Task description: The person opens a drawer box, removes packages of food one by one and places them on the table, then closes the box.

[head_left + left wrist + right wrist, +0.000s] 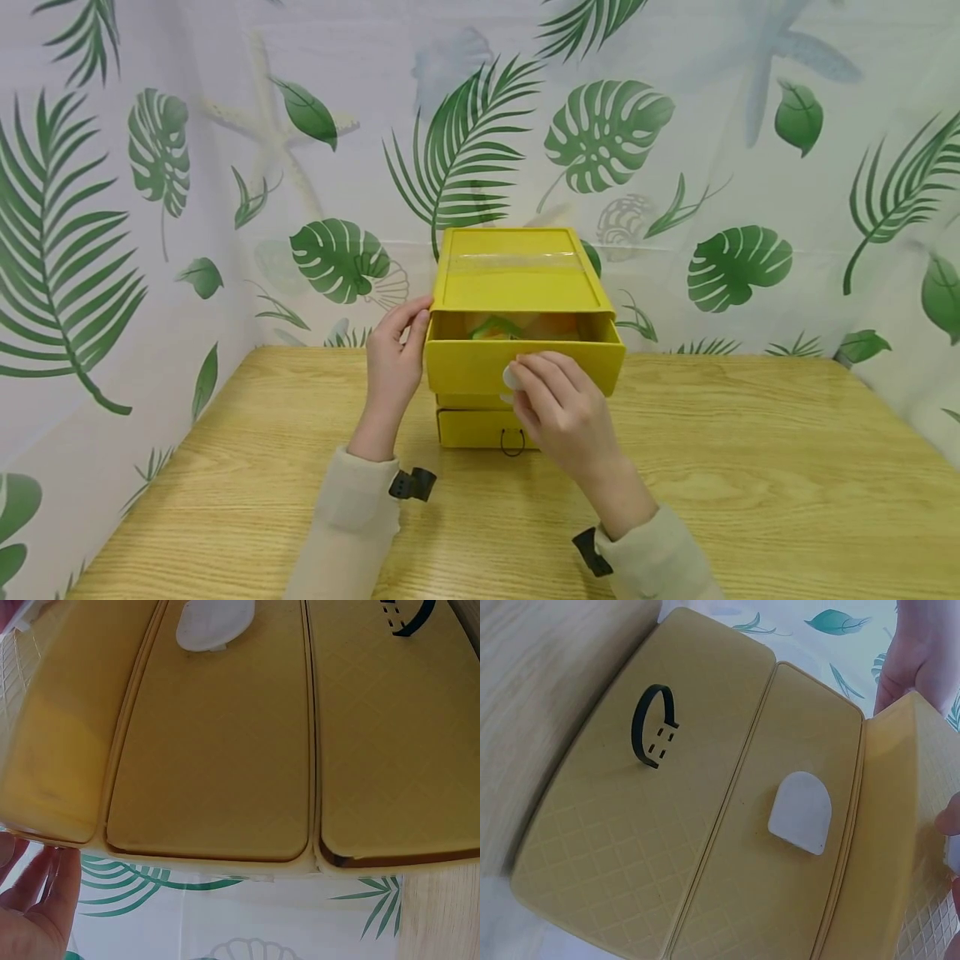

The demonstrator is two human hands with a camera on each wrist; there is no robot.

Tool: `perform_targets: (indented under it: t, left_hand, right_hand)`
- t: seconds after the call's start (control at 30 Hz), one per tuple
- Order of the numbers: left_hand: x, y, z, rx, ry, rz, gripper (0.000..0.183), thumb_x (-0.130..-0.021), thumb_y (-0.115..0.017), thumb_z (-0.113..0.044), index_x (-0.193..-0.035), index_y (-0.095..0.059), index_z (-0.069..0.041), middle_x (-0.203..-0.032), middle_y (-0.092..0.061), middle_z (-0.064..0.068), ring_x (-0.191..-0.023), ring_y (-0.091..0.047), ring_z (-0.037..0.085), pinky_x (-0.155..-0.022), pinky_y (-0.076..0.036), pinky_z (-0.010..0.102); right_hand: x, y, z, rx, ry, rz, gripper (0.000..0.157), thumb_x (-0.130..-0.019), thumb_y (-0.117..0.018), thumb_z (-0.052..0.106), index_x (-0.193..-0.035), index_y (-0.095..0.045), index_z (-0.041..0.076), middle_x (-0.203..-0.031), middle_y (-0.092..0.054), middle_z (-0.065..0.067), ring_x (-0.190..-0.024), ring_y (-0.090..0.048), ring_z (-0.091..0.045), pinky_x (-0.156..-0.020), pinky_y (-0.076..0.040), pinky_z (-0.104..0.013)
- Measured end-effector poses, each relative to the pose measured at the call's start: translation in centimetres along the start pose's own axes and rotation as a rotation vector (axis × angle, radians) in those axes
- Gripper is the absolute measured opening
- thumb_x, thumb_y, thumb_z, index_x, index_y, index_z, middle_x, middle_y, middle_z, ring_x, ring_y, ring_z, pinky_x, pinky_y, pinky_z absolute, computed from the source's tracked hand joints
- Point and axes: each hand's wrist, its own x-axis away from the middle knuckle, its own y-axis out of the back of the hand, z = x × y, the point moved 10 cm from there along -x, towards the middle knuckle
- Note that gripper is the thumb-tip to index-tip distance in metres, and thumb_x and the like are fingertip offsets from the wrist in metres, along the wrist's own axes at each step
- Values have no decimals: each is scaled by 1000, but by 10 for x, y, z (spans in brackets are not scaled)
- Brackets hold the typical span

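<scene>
R hand (pixel 567 410) pinches white tab (pixel 511 378) on top drawer (pixel 467 365), L hand (pixel 396 354), fingers nearly straight, touches cabinet (pixel 517 289); hard pull w/ weak bracing could prob. tip it.

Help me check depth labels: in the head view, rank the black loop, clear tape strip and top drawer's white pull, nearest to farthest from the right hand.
1. White pull: pinched by the right hand.
2. Black loop: lower, on the bottom drawer.
3. Clear tape strip: farthest back, across the yellow box top.
</scene>
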Motion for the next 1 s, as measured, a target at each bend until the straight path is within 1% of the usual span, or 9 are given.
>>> perform_targets:
  t: [0.2, 0.5, 0.73, 1.0]
  left_hand:
    - [-1, 1, 0, -12, 7, 4, 24, -80, -45, -16, -96, -57, -2, -93, -54, 5, -85, -48, 11, -71, -41, 22]
    - [-1, 1, 0, -13, -4, 1, 23, -80, -45, -15, -95, -57, -2, -93, -54, 5, -85, -48, 11, -71, -41, 22]
    - [-1, -1, 0, 2, 7, 4, 24, -80, -45, -16, -95, -57, -2, -93, -54, 7, -84, -48, 12, -70, -42, 25]
    - [0, 0, 0, 3, 4, -12, 23, -80, -46, -16, -94, -57, -1, -92, -55, 8, -82, -48, 12, -68, -42, 24]
  right_hand:
    - [-3, 3, 3, -1, 9, -6, 19, -70, -48, 6, -80, -59, -5, -79, -55, -14, -71, -50, -26, -64, -43, -29]
    - [-9, 8, 8, -1, 23, -22, 18, -69, -48, 5, -79, -59, -6, -78, -56, -14, -70, -50, -26, -63, -43, -29]
    - [-9, 10, 8, -6, 24, -23, 18, -70, -49, 5, -79, -59, -6, -78, -56, -14, -70, -50, -26, -63, -43, -29]
    - [-8, 13, 9, -11, 43, -30, 17, -70, -49, 5, -77, -59, -6, -79, -56, -15, -70, -51, -27, -63, -43, -29]
